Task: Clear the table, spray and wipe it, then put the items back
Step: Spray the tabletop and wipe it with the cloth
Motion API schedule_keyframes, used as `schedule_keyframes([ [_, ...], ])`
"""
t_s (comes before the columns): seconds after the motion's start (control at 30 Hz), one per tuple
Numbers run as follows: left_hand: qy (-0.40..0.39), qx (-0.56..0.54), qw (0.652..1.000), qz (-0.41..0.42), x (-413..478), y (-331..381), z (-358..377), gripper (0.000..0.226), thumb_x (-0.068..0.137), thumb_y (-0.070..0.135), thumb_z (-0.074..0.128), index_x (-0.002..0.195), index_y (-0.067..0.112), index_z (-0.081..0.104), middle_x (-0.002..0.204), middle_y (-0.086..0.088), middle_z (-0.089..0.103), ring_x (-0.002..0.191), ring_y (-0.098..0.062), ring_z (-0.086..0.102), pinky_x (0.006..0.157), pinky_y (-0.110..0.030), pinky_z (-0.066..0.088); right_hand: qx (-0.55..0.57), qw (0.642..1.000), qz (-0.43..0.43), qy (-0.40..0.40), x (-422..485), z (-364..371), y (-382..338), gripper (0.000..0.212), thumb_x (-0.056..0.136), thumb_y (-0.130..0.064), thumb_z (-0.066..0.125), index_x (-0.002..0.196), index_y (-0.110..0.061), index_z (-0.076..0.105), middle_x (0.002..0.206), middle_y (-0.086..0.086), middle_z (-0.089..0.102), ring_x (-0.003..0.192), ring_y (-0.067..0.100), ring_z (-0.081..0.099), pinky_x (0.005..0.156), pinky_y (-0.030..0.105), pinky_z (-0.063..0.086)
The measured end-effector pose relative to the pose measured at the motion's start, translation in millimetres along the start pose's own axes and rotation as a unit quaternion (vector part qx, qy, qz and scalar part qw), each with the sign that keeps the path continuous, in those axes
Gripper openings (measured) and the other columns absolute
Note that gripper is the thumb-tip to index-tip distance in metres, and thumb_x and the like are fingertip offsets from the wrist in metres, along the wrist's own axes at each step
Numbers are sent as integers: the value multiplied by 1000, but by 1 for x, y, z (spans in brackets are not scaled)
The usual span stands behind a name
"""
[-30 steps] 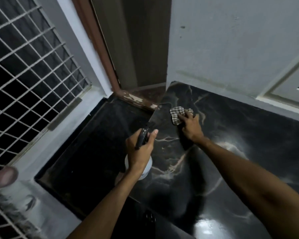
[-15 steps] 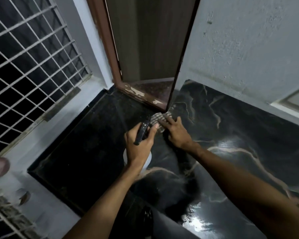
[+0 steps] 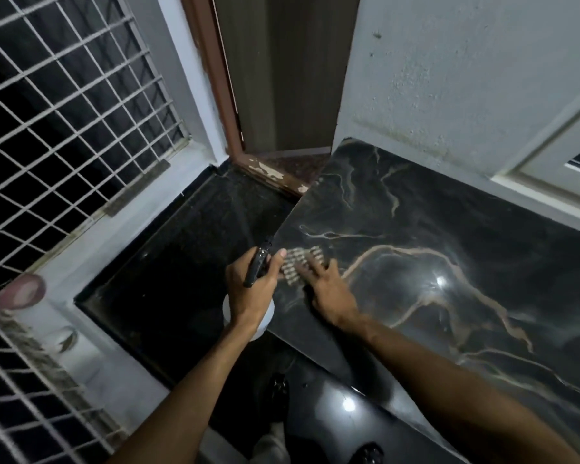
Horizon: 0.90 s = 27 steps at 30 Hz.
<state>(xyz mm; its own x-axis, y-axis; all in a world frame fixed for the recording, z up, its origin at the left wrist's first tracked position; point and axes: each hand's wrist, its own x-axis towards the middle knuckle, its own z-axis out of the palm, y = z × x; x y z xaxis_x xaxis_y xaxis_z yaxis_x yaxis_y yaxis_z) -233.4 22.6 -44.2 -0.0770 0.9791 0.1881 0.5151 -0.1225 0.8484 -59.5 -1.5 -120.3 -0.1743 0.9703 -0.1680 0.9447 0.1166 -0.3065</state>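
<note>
The table [image 3: 466, 236] is a black marble slab with pale veins, filling the right of the view. My right hand [image 3: 329, 289] lies flat with spread fingers on a checked cloth [image 3: 297, 264], pressing it onto the slab near its left edge. My left hand [image 3: 253, 289] grips a spray bottle [image 3: 258, 321] just off that edge; its black trigger head sticks up between my fingers and its white body shows under my wrist.
A lower black floor panel [image 3: 168, 272] lies left of the table. A white window grille [image 3: 64, 122] fills the left side. A brown door frame [image 3: 215, 78] and grey wall [image 3: 466, 72] stand behind. A pale round object [image 3: 21, 293] sits on the ledge at left.
My right hand has slid the cloth from the table's far left corner toward me along the left edge, ending beside the spray bottle. My left hand has held the bottle steady.
</note>
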Motion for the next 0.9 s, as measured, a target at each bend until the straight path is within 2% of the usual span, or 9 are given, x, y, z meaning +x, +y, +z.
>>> schedule_keyframes([
  [0.07, 0, -18, 1000, -4, -22, 11, 4, 42, 89, 33, 78, 59, 17, 55, 53, 7, 60, 56, -9, 62, 53, -12, 41, 5, 996, -89, -13, -40, 8, 11, 78, 84, -6, 54, 155, -27, 29, 167, 0, 11, 128, 36, 34, 108, 45, 40],
  [0.1, -1, -32, 999, -4, -36, 17, 8, 42, 90, 33, 78, 58, 16, 55, 53, 5, 60, 55, -11, 62, 53, -15, 43, 6, 998, -70, 0, -51, 2, 25, 77, 83, -5, 53, 154, -28, 32, 167, -1, 12, 125, 34, 36, 106, 42, 40],
  [0.23, 5, -26, 999, 33, -76, 30, 16, 41, 92, 32, 77, 60, 16, 56, 56, 2, 59, 52, -13, 58, 57, -25, 47, 67, 978, 186, 59, -84, -15, 49, 69, 85, -8, 52, 150, -20, 38, 165, 9, 19, 128, 47, 36, 113, 46, 25],
  [0.4, -1, 29, 993, 119, -117, 59, 38, 37, 92, 26, 77, 62, 8, 63, 59, 2, 61, 60, -8, 56, 66, -25, 48, 60, 998, -17, 21, -168, 24, 5, 73, 80, -8, 56, 150, -21, 38, 165, 7, 19, 121, 40, 39, 106, 46, 40],
  [0.57, -42, -12, 994, 99, -157, 94, 76, 47, 91, 30, 77, 58, 5, 54, 52, -7, 54, 49, -17, 52, 52, -34, 44, 103, 949, 279, 101, -235, 6, 95, 79, 75, -6, 60, 149, -26, 41, 165, 4, 20, 130, 42, 34, 118, 41, 29],
  [0.63, -56, 5, 991, 122, -169, 105, 92, 46, 90, 28, 79, 59, 3, 56, 52, -8, 55, 49, -22, 54, 53, -36, 45, 98, 963, 235, 89, -252, 5, 95, 80, 74, -6, 61, 149, -22, 40, 165, 8, 19, 135, 46, 31, 122, 46, 22],
  [0.73, -91, 3, 986, 138, -192, 122, 123, 45, 90, 27, 79, 60, 3, 57, 53, -9, 56, 50, -26, 55, 54, -39, 46, 75, 988, 117, 62, -290, 14, 104, 78, 73, -9, 60, 148, -23, 42, 164, 6, 22, 128, 42, 38, 113, 47, 36],
  [0.8, -120, -6, 983, 138, -206, 132, 140, 46, 91, 27, 79, 60, 3, 54, 52, -9, 54, 49, -29, 54, 53, -39, 45, 87, 966, 215, 110, -328, 9, 139, 73, 76, -15, 52, 147, -27, 44, 164, 4, 24, 124, 38, 41, 109, 41, 38],
  [0.9, -165, -33, 977, 132, -234, 148, 165, 47, 90, 25, 79, 59, 4, 52, 52, -10, 52, 50, -32, 53, 53, -39, 46, 133, 863, 449, 191, -389, 10, 184, 82, 73, -4, 56, 150, -25, 40, 165, 7, 19, 123, 37, 38, 107, 37, 38],
])
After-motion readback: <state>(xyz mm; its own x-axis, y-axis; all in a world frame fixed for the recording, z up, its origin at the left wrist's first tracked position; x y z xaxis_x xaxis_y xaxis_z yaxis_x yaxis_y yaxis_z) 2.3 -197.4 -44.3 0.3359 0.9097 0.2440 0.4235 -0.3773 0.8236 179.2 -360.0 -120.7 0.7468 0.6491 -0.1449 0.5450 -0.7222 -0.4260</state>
